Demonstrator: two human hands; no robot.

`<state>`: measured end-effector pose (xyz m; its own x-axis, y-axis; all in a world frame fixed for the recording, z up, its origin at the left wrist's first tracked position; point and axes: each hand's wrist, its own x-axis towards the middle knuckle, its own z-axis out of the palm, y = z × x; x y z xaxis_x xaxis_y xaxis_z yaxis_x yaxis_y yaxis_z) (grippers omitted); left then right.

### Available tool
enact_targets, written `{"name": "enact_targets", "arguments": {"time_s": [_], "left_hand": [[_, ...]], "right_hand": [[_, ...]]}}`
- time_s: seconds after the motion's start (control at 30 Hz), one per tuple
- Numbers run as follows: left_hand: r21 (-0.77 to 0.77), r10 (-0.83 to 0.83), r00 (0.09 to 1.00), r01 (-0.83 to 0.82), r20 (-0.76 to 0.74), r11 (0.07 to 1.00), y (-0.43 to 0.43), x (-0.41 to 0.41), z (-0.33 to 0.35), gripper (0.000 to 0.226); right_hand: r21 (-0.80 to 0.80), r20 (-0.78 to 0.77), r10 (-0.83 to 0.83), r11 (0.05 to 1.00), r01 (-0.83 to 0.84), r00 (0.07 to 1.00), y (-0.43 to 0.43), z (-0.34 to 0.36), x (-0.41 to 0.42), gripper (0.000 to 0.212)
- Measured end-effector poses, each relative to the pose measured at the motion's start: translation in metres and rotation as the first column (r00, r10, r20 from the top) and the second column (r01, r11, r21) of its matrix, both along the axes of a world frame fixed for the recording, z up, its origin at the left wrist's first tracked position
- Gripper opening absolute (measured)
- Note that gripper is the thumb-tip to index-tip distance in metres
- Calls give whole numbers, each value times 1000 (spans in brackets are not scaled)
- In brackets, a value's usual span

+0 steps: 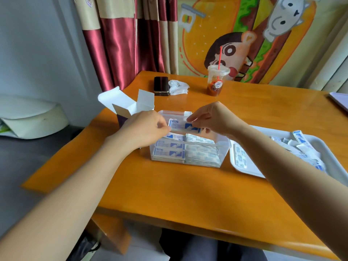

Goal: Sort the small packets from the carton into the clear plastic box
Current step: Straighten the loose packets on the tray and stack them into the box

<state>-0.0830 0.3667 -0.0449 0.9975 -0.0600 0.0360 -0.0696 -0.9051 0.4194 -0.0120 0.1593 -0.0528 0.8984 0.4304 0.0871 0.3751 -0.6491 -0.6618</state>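
Holding a packet [185,126] level between them, the left hand [145,127] pinches one end and the right hand [209,119] the other, fingers curled onto its edges, kept flat, I'd say, so it lands square on the piles. It hangs just above the box [225,146], which already has two neat stacks side by side. The carton [128,108] stands just behind the left hand, flaps up for easy reach. More packets lie loose on the tray [252,166], at the right of the worktop [188,194] — likely still to sort
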Motion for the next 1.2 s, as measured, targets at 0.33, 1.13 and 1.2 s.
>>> {"name": "enact_targets", "arguments": {"time_s": [0.33,1.13,1.2], "left_hand": [[2,41,999,-41,-21,999,10,-15,-9,31],[398,-243,887,402,-393,824,-32,68,-17,23],[403,-244,895,393,-373,826,-32,68,-16,22]], "right_hand": [[-152,-169,-60,988,34,984,45,-25,10,12],[-240,-142,-25,971,-9,990,48,-33,19,14],[-261,-132,-17,965,-18,991,49,-33,20,19]]}}
